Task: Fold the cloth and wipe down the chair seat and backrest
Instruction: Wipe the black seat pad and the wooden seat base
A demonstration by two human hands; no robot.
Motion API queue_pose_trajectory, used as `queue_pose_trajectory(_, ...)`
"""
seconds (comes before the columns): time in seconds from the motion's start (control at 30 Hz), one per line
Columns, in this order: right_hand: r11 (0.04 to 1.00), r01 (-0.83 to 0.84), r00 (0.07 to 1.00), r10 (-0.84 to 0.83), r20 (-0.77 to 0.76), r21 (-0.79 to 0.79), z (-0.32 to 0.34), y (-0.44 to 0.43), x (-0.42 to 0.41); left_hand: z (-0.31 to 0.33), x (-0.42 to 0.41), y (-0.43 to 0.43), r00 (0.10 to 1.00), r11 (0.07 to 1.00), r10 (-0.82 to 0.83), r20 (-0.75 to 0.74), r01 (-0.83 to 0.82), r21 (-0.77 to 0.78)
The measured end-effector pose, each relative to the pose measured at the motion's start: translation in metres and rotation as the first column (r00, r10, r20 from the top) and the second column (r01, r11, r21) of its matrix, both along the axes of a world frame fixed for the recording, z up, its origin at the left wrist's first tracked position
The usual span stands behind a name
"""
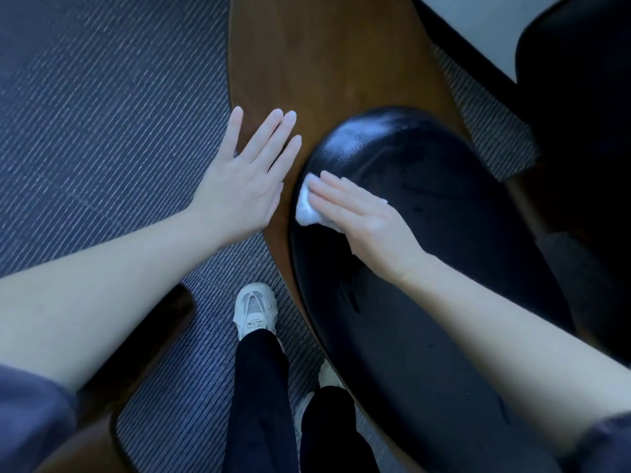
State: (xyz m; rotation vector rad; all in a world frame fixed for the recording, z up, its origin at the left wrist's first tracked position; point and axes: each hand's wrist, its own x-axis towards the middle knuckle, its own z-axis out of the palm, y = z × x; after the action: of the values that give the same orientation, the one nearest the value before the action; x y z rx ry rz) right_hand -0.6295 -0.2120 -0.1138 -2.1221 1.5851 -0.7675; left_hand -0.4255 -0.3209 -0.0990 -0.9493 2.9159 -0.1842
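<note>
The cloth [307, 207] was already bunched into a small white wad, so the folding looked done, and the wiping was under way. It lay on the upper left edge of the black padded cushion [426, 268], just beside the brown wooden shell [324, 63] of the chair. Which part of the chair this cushion was, seat or backrest, I could not tell from this view, so at least 1 of the 2 surfaces probably remained. The gloss near the top of the cushion may have been damp, but that was only a guess.

The right hand [362, 216] lay flat on the cloth, fingers extended and together, pressing it down rather than clutching it. The left hand [246, 179] was open, fingers spread, palm down over the wooden rim, holding nothing; whether it touched the wood was unclear.
</note>
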Motion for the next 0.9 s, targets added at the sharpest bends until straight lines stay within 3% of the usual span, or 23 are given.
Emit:
queue_pose_trajectory(0.07, 0.985, 0.162, 0.986, -0.164, 0.033, 0.067, 0.014, 0.008, -0.004, 0.003, -0.003, 0.004, 0.999, 1.0, -0.002, 0.041, 0.001, 0.012)
queue_pose_trajectory(0.1, 0.964, 0.264, 0.962, -0.266, 0.065, 0.026, 0.021, 0.007, -0.011, 0.005, -0.004, 0.005, 0.998, 1.0, 0.007, 0.056, -0.009, 0.028)
queue_pose_trajectory(0.23, 0.743, 0.669, 0.741, -0.665, 0.094, -0.017, 0.038, -0.011, -0.05, 0.017, -0.016, 0.005, 0.997, 0.999, 0.0, 0.081, -0.004, 0.039)
queue_pose_trajectory(0.27, 0.717, 0.697, 0.714, -0.695, 0.088, 0.01, 0.037, -0.014, -0.048, 0.019, -0.019, 0.004, 0.996, 0.999, -0.003, 0.086, -0.001, 0.042)
queue_pose_trajectory(0.3, 0.75, 0.66, 0.746, -0.661, 0.08, 0.041, 0.035, -0.013, -0.04, 0.021, -0.022, 0.003, 0.995, 0.999, -0.004, 0.101, -0.001, 0.047)
queue_pose_trajectory(0.37, 0.884, 0.445, 0.889, -0.456, 0.052, 0.143, 0.026, -0.003, -0.016, 0.022, -0.028, 0.001, 0.993, 0.998, -0.017, 0.114, 0.009, 0.07)
queue_pose_trajectory(0.43, 0.927, 0.295, 0.947, -0.316, 0.057, 0.229, 0.018, 0.009, -0.004, 0.023, -0.032, -0.003, 0.991, 0.994, -0.055, 0.121, 0.043, 0.099)
queue_pose_trajectory(0.6, 0.898, 0.373, 0.901, -0.411, 0.141, 0.232, 0.016, -0.002, -0.009, 0.03, -0.04, -0.017, 0.937, 0.97, -0.119, 0.329, 0.039, 0.239)
queue_pose_trajectory(0.73, 0.908, 0.367, 0.905, -0.399, 0.149, 0.204, 0.015, -0.007, -0.004, 0.032, -0.042, -0.017, 0.895, 0.974, -0.133, 0.426, 0.039, 0.222)
queue_pose_trajectory(0.8, 0.855, 0.492, 0.845, -0.514, 0.149, 0.162, 0.007, -0.019, -0.02, 0.032, -0.045, -0.017, 0.901, 0.974, -0.14, 0.411, 0.049, 0.223)
queue_pose_trajectory(0.9, 0.603, 0.763, 0.577, -0.798, 0.175, 0.232, 0.0, -0.038, -0.031, 0.032, -0.054, -0.024, 0.89, 0.963, -0.174, 0.421, 0.064, 0.261)
